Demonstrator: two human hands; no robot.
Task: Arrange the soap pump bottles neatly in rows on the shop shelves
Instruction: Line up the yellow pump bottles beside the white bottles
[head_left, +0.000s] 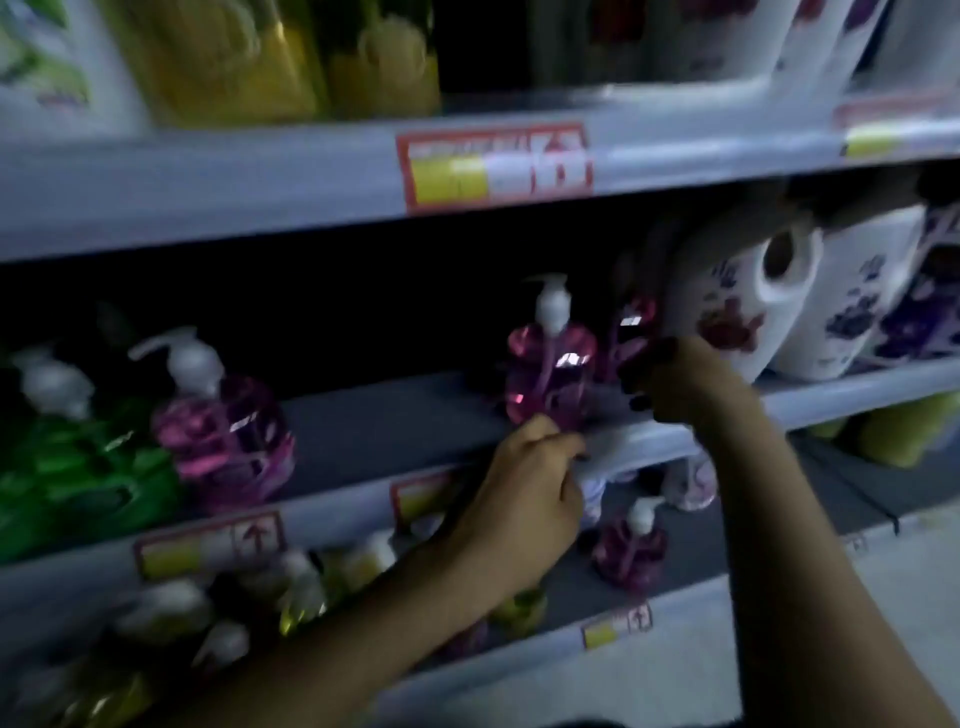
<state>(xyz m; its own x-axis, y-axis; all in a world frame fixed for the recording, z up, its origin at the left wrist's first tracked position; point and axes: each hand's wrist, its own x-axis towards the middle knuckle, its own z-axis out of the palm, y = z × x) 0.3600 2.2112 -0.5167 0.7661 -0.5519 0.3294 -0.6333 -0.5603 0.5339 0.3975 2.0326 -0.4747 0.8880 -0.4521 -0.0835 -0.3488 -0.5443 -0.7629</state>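
Observation:
On the middle shelf (415, 415) a pink pump bottle (550, 374) with a white pump stands upright near the front edge. My left hand (524, 483) reaches up from below, and its curled fingers grip this bottle's base at the shelf lip. Just to the right and further back is a second pink pump bottle (631, 332), partly hidden in the dark. My right hand (680, 384) holds its side with curled fingers. A third pink pump bottle (228, 436) stands at the left, next to the green pump bottles (78, 467). The whole view is blurred.
Large white handled jugs (753, 312) with flower labels crowd the shelf right of my right hand. Yellow bottles (234, 57) fill the top shelf. The lower shelf holds a small pink pump bottle (631, 551) and yellowish pump bottles (311, 582). Price tags (493, 166) line the shelf edges.

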